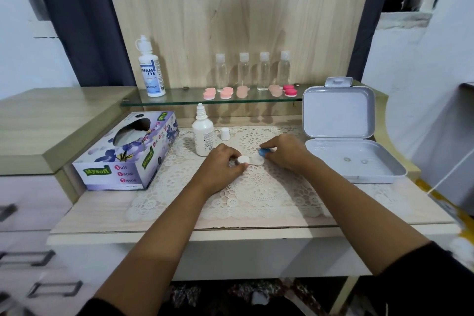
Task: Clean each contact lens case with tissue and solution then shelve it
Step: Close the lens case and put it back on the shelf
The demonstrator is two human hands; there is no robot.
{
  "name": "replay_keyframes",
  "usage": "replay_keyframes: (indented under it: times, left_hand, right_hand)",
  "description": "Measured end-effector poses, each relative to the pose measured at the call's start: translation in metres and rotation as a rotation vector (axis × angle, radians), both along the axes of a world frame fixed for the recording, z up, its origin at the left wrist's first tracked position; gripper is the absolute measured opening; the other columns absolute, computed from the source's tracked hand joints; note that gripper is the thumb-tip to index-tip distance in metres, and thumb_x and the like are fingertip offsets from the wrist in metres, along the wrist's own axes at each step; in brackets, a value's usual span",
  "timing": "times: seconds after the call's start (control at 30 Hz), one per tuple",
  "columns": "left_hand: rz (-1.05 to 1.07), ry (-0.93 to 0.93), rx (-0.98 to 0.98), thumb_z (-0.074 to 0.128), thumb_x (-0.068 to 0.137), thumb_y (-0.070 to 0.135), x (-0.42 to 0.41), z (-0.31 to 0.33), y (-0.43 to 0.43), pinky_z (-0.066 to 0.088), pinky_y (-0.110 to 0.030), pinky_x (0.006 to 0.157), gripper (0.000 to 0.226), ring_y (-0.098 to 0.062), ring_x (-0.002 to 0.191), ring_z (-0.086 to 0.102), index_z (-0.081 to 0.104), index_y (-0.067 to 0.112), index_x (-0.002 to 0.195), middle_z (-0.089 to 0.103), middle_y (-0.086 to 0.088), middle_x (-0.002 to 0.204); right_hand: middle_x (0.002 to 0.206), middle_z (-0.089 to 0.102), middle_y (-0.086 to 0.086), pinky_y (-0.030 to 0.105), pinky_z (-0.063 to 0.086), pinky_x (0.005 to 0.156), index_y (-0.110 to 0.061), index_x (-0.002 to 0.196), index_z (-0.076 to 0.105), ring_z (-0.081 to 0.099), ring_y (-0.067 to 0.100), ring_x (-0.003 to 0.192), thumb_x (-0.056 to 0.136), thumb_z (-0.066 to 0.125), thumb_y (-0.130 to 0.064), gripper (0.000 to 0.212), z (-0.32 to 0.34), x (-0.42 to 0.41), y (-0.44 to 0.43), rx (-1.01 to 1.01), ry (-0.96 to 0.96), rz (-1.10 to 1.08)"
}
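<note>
Contact lens case (257, 160) lies on the lace mat (256, 195) in the middle of the desk, between the two hands. The left hand (223, 164) pinches the white cap (243, 160) with curled fingers, and the right hand (287, 152) pinches the blue cap (264, 152). An uncapped solution bottle (203, 134) stands just behind the left hand, the tissue box (128, 151) sits further left, and pink cases (225, 93) line the glass shelf (179, 101).

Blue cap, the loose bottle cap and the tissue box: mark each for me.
Blue cap (264, 152), head view, its exposed side.
Loose bottle cap (225, 133), head view, middle of its side.
Tissue box (112, 174), head view, printed front face.
</note>
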State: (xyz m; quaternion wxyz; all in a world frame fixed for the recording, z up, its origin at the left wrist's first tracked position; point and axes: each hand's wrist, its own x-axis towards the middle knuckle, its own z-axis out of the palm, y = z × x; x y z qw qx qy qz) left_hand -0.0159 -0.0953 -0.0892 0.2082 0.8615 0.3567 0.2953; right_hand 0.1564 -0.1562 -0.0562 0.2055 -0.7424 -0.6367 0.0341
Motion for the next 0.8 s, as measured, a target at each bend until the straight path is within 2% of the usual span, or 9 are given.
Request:
replay_keyframes:
  times: [0.1,0.23,0.3,0.37,0.43,0.6,0.8]
  left_hand:
    - [0.004,0.005,0.003,0.065,0.085,0.029,0.0,-0.001,0.001,0.032,-0.016,0.078,0.025,-0.009,0.097,0.048,0.064,0.012,0.104,0.051,0.003,0.1]
    - [0.005,0.007,0.013,0.065,0.085,0.029,0.0,-0.001,0.001,0.031,-0.014,0.076,0.024,-0.008,0.095,0.048,0.064,0.013,0.102,0.051,0.004,0.099]
    - [0.002,0.006,0.019,0.066,0.085,0.029,0.001,-0.002,0.002,0.032,-0.016,0.077,0.024,-0.009,0.094,0.048,0.064,0.012,0.102,0.051,0.003,0.099]
    - [0.005,0.008,0.024,0.066,0.085,0.029,0.001,-0.002,0.001,0.033,-0.017,0.078,0.024,-0.009,0.094,0.048,0.064,0.012,0.102,0.052,0.002,0.099]
    - [0.007,0.011,0.024,0.066,0.085,0.029,0.0,-0.002,0.001,0.034,-0.018,0.078,0.025,-0.009,0.094,0.048,0.064,0.012,0.103,0.052,0.002,0.1]
    - [0.005,0.002,0.012,0.066,0.085,0.029,0.001,-0.001,0.001,0.034,-0.017,0.079,0.026,-0.01,0.096,0.05,0.064,0.012,0.104,0.053,0.001,0.102]
    - [0.003,-0.001,0.017,0.066,0.085,0.028,0.001,-0.001,0.001,0.033,-0.016,0.078,0.026,-0.01,0.095,0.05,0.064,0.011,0.105,0.054,0.0,0.102]
  right_hand:
    - [0.108,0.068,0.012,0.031,0.041,0.081,-0.005,0.107,0.068,0.058,0.028,0.103,0.093,0.054,-0.025,0.029,-0.005,-0.001,-0.002,0.049,-0.016,-0.024]
    - [0.117,0.066,0.005,0.026,0.04,0.087,-0.009,0.116,0.065,0.057,0.019,0.107,0.091,0.057,-0.023,0.029,-0.006,-0.001,-0.007,0.133,0.215,-0.053]
    - [0.118,0.065,0.002,0.021,0.04,0.085,-0.011,0.118,0.064,0.058,0.012,0.099,0.091,0.057,-0.022,0.03,-0.005,-0.003,-0.011,0.154,0.285,-0.023]
    - [0.118,0.065,-0.001,0.013,0.039,0.074,-0.015,0.118,0.064,0.055,0.005,0.091,0.091,0.057,-0.024,0.03,-0.006,-0.006,-0.015,0.138,0.261,0.017]
    - [0.118,0.064,-0.003,0.005,0.033,0.065,-0.018,0.118,0.064,0.055,0.003,0.091,0.091,0.057,-0.025,0.029,-0.008,-0.009,-0.018,0.119,0.207,0.049]
    - [0.117,0.063,0.0,0.019,0.037,0.078,-0.019,0.116,0.065,0.059,0.013,0.101,0.091,0.057,-0.028,0.028,-0.008,-0.014,-0.023,0.11,0.138,0.108]
    - [0.118,0.064,0.003,0.015,0.036,0.081,-0.018,0.121,0.062,0.057,0.015,0.104,0.09,0.058,-0.025,0.032,-0.009,-0.014,-0.021,0.08,0.097,0.125]
